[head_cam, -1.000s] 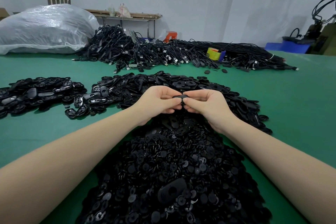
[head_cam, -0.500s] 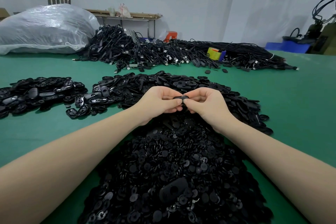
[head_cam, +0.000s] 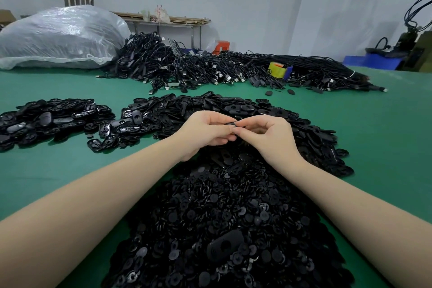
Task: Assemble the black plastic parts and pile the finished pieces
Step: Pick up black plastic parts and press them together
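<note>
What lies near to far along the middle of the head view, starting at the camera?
pile of small round parts → hands pinching a black part → pile of oval shells → cable heap → wall bench

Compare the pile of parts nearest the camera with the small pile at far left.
The near pile is mostly small round discs; the left pile is longer oval shells. The near pile is far bigger and heaped high; the left pile is low and spread thin. The near pile looks matte; several pieces in the left pile show glossy highlights. Both are black plastic on the green table.
</note>
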{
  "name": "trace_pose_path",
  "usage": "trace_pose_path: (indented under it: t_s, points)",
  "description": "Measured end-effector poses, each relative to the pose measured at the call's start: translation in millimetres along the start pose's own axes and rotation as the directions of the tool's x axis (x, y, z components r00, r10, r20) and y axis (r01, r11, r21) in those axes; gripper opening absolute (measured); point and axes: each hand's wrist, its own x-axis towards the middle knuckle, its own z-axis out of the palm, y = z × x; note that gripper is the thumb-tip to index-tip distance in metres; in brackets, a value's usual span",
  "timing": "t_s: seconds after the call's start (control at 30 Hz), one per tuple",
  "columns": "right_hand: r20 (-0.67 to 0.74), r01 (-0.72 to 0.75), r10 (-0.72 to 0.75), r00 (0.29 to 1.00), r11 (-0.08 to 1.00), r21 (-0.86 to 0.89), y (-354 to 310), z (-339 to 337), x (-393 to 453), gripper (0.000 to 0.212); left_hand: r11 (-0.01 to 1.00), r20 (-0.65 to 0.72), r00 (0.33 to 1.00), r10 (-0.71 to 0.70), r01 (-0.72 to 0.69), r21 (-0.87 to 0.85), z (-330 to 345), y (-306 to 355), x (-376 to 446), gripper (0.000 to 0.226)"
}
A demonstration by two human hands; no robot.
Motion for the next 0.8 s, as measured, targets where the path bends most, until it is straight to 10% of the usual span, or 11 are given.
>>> trace_pose_path:
  t_s: [0.8]
  points:
    - [0.016,0.111,-0.11,0.994,0.991,-0.078,2,2,0,0.015,0.983,0.079,0.99,-0.117,0.126,-0.133,-9,7,1,0.012]
